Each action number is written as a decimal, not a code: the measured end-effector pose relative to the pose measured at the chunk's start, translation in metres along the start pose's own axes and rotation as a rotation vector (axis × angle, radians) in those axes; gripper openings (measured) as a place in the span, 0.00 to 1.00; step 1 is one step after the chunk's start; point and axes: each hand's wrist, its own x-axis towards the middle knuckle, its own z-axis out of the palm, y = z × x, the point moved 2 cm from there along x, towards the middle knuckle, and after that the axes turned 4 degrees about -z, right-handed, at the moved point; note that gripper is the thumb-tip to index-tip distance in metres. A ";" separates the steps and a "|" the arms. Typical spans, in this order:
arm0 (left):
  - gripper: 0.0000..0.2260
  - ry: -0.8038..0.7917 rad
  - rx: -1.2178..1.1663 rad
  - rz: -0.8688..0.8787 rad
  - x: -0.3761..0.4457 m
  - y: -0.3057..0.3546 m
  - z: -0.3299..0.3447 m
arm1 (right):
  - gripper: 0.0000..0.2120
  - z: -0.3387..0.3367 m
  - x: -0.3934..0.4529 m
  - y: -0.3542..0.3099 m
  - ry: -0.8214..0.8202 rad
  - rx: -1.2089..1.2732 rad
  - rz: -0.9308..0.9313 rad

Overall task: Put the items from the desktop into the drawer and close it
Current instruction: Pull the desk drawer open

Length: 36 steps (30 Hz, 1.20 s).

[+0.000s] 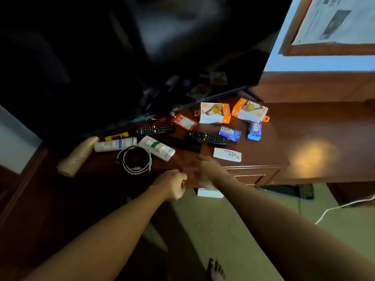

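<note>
The wooden desk [304, 126] carries several loose items: a stack of paper cups [77, 157], a white tube [115, 144], a coiled white cable [135, 159], a white pack with a green band [157, 148], black remotes [155, 128] [207, 137], a red card holder [184, 121], two orange-and-white boxes [215, 113] [250, 110], two blue soap boxes [230, 133] [254, 131] and a white remote [227, 154]. My left hand [174, 183] is curled against the drawer front [189, 177] under the desk's edge. My right hand [207, 171] lies just right of it, fingers stretched up over the edge.
A large dark TV [142, 57] stands behind the items. A white box [210, 193] shows below my right wrist. On the carpet lie a black flat object [288, 190] and a white cord [345, 205]. My bare foot [216, 270] is below.
</note>
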 end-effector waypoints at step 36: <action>0.04 0.294 0.165 -0.195 0.042 -0.034 0.120 | 0.23 0.052 0.010 0.029 0.250 -0.121 0.064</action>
